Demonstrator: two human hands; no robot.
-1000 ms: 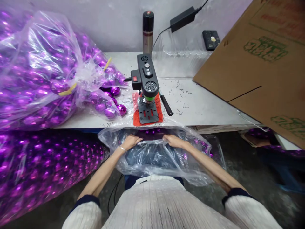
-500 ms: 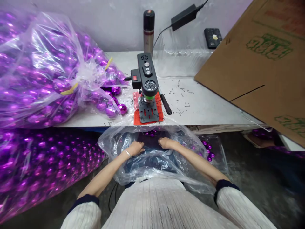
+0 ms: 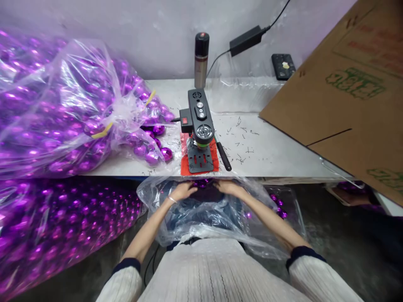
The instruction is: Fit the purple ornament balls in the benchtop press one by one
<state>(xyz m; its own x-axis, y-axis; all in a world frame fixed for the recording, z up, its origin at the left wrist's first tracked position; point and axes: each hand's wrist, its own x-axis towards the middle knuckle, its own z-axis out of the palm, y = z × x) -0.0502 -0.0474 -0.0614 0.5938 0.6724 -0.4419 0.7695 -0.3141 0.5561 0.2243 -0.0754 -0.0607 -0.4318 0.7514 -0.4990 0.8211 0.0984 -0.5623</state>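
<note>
Against a pale wall (image 3: 110, 25) stands a white table (image 3: 277, 155) with a black machine (image 3: 201, 117). Below the table's edge, a clear bag (image 3: 201, 216) lies spread before the person (image 3: 208, 272). Shiny purple balls (image 3: 203, 183) sit between the left hand (image 3: 183, 191) and right hand (image 3: 231, 188); whether either hand's fingers are gripping or loose, one cannot tell.

Mounted on the head. Looks forward and steeply down over shirt front (image 3: 201, 268), near left hand (image 3: 184, 191) and right hand (image 3: 229, 187); frames wide, across bench (image 3: 280, 153) to back wall (image 3: 141, 33).
</note>
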